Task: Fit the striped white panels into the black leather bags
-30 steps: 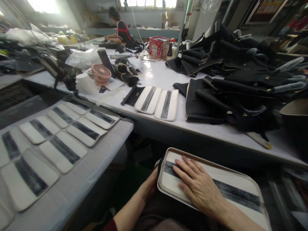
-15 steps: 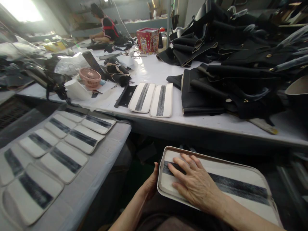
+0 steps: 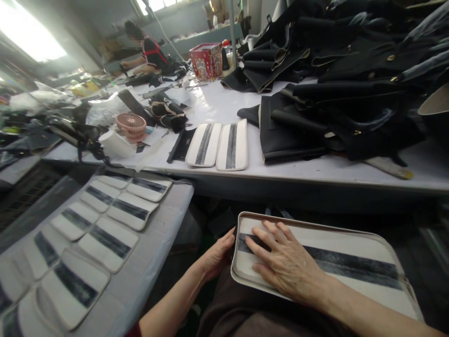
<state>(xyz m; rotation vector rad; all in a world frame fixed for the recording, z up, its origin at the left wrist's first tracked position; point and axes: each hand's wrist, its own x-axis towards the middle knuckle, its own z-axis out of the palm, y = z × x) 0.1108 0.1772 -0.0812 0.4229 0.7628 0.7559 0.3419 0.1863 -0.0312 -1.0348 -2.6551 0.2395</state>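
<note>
Right hand [image 3: 286, 262] palm-down — fingers spread, left hand [image 3: 218, 256] sideways

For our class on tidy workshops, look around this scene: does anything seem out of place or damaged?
The black pieces on the white table lie in a jumbled heap, untidy beside the two striped panels set side by side. No spill or damage shows.

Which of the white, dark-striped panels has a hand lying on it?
The white, dark-striped panel over the lap: the right hand lies spread on it, the left hand is at its end. The others lie on two tables, untouched.
</note>
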